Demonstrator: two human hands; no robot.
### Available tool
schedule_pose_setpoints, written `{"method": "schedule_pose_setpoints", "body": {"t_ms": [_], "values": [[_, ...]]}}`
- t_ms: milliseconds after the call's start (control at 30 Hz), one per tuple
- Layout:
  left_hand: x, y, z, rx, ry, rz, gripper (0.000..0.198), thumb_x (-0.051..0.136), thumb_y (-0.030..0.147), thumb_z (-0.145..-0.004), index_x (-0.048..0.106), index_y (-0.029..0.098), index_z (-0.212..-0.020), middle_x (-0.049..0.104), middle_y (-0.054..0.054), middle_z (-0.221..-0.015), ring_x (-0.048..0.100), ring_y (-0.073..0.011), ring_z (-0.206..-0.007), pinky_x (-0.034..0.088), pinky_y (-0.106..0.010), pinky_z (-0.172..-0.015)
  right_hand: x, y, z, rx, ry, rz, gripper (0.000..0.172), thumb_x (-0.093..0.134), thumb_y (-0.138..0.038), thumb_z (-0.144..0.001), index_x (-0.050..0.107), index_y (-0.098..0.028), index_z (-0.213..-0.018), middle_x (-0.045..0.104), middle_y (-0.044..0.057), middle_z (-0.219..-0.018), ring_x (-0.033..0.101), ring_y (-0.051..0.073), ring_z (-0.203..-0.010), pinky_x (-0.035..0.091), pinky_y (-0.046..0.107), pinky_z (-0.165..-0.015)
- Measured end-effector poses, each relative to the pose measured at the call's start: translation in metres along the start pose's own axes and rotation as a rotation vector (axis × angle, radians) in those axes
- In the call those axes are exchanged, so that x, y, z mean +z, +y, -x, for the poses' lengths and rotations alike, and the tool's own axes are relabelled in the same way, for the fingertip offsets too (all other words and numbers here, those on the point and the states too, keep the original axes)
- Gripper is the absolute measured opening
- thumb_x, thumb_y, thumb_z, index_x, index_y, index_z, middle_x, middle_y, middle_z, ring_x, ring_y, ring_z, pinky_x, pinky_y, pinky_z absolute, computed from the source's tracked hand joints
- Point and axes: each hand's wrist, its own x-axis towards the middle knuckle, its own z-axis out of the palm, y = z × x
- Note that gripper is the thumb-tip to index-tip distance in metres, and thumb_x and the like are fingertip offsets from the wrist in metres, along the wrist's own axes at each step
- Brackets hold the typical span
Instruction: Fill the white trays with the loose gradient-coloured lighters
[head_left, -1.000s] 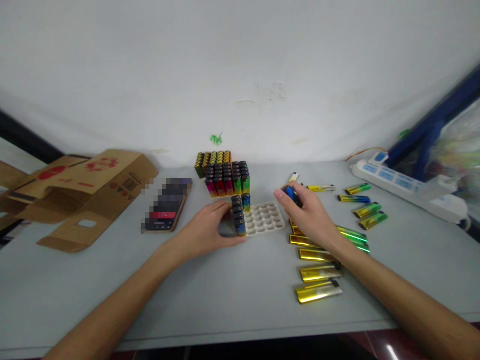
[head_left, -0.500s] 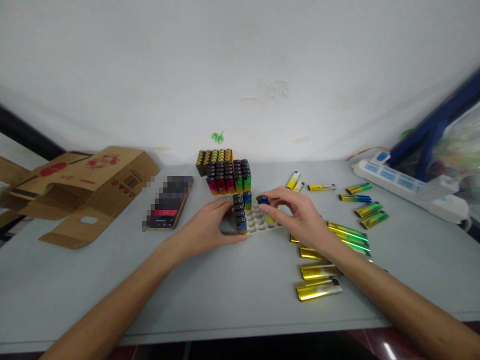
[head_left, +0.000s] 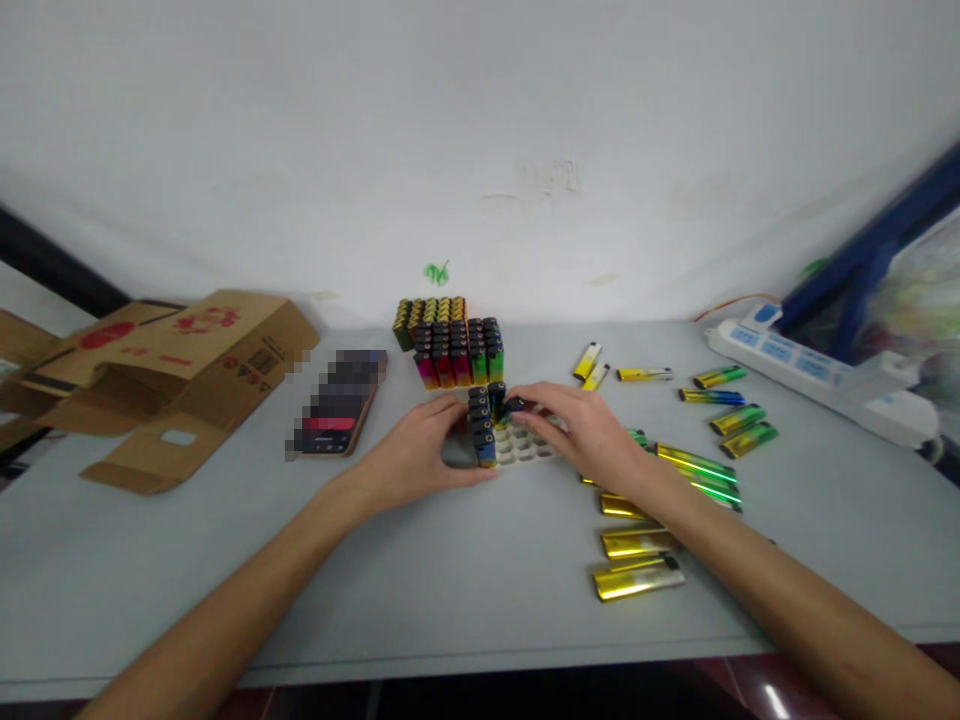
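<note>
Head view: the right hand (head_left: 592, 435) pinches a lighter (head_left: 516, 405) in closed fingertips over the tray (head_left: 534, 452), beside upright ones; the left hand (head_left: 420, 455) clasps the tray's left end, fingers curved.

left hand (head_left: 416, 455) clasping the left end of a white tray (head_left: 529, 450) mid-frame, right hand (head_left: 589, 435) pinching a dark-capped lighter (head_left: 514, 405) in its fingers over the tray, gold lighters (head_left: 637, 545) loose on the worktop (head_left: 450, 580) lower right, cardboard box (head_left: 165, 370) at left
</note>
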Motion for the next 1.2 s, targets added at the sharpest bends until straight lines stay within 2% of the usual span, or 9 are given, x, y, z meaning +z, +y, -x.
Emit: {"method": "schedule_pose_setpoints", "body": {"t_ms": [167, 367, 467, 633, 733, 867, 967, 1067, 1200], "values": [[0.002, 0.001, -0.002, -0.004, -0.002, -0.004, 0.047, 0.091, 0.054, -0.08, 0.069, 0.021, -0.104, 0.076, -0.009, -0.107, 0.073, -0.0315, -0.098, 0.06, -0.045, -0.092, 0.007, 0.001, -0.002, -0.069, 0.007, 0.083, 0.021, 0.06, -0.024, -0.112, 0.072, -0.02, -0.128, 0.077, 0.014, -0.119, 0.077, 0.025, -0.106, 0.065, 0.041, -0.095], [0.002, 0.004, -0.002, -0.003, -0.009, -0.003, 0.046, 0.09, 0.052, -0.08, 0.069, 0.021, -0.107, 0.076, -0.01, -0.11, 0.074, -0.0319, -0.1, 0.06, -0.045, -0.094, 0.02, 0.0, 0.003, 0.006, 0.083, 0.051, 0.021, 0.064, -0.021, -0.109, 0.065, -0.022, -0.13, 0.079, 0.01, -0.111, 0.079, 0.024, -0.095, 0.065, 0.038, -0.086], [0.002, 0.004, -0.002, -0.015, -0.01, -0.016, 0.047, 0.09, 0.052, -0.081, 0.069, 0.021, -0.109, 0.077, -0.01, -0.112, 0.074, -0.0325, -0.102, 0.06, -0.045, -0.095, 0.016, -0.004, 0.003, 0.099, -0.012, 0.164, 0.028, 0.066, -0.021, -0.108, 0.062, -0.023, -0.135, 0.081, 0.01, -0.107, 0.079, 0.026, -0.091, 0.063, 0.039, -0.079], [0.002, 0.0, 0.0, -0.009, -0.015, -0.023, 0.046, 0.088, 0.057, -0.083, 0.067, 0.023, -0.106, 0.076, -0.01, -0.112, 0.073, -0.0325, -0.103, 0.059, -0.045, -0.094, -0.005, -0.014, -0.002, 0.083, -0.096, 0.384, 0.03, 0.072, -0.037, -0.107, 0.068, -0.02, -0.132, 0.081, 0.016, -0.117, 0.078, 0.03, -0.095, 0.059, 0.042, -0.085], [0.003, -0.001, 0.0, -0.026, -0.019, -0.037, 0.048, 0.087, 0.062, -0.083, 0.066, 0.023, -0.102, 0.075, -0.01, -0.109, 0.072, -0.0329, -0.101, 0.059, -0.046, -0.093, -0.027, -0.01, -0.001, 0.167, -0.109, 0.468, 0.03, 0.071, -0.045, -0.107, 0.073, -0.02, -0.122, 0.083, 0.014, -0.107, 0.078, 0.029, -0.089, 0.057, 0.039, -0.08], [0.002, -0.001, 0.001, -0.049, -0.026, -0.051, 0.048, 0.085, 0.065, -0.083, 0.064, 0.023, -0.096, 0.074, -0.01, -0.107, 0.072, -0.033, -0.099, 0.06, -0.046, -0.092, -0.075, 0.015, 0.011, 0.38, -0.131, 0.581, 0.013, 0.068, -0.029, -0.106, 0.079, -0.022, -0.109, 0.085, 0.011, -0.101, 0.077, 0.027, -0.082, 0.053, 0.036, -0.073], [0.002, 0.0, 0.002, -0.051, -0.026, -0.055, 0.048, 0.084, 0.065, -0.083, 0.063, 0.023, -0.095, 0.074, -0.011, -0.109, 0.072, -0.0336, -0.102, 0.06, -0.047, -0.095, -0.123, 0.045, 0.031, 0.537, -0.181, 0.669, 0.012, 0.071, -0.02, -0.098, 0.083, -0.021, -0.099, 0.086, 0.012, -0.098, 0.077, 0.028, -0.083, 0.055, 0.038, -0.075], [0.001, 0.0, 0.002, -0.052, -0.037, -0.059, 0.048, 0.084, 0.064, -0.084, 0.063, 0.023, -0.096, 0.073, -0.011, -0.112, 0.072, -0.0343, -0.106, 0.059, -0.048, -0.098, -0.166, 0.073, 0.053, 0.698, -0.239, 0.62, 0.02, 0.069, -0.01, -0.092, 0.087, -0.017, -0.096, 0.087, 0.017, -0.103, 0.079, 0.027, -0.085, 0.056, 0.039, -0.078], [0.001, 0.001, 0.002, -0.047, -0.042, -0.059, 0.048, 0.083, 0.065, -0.086, 0.063, 0.023, -0.099, 0.073, -0.012, -0.112, 0.071, -0.0341, -0.104, 0.059, -0.048, -0.097, -0.201, 0.1, 0.073, 0.796, -0.271, 0.535, 0.017, 0.081, -0.017, -0.086, 0.089, -0.016, -0.101, 0.087, 0.02, -0.107, 0.081, 0.031, -0.088, 0.058, 0.04, -0.078]]}}
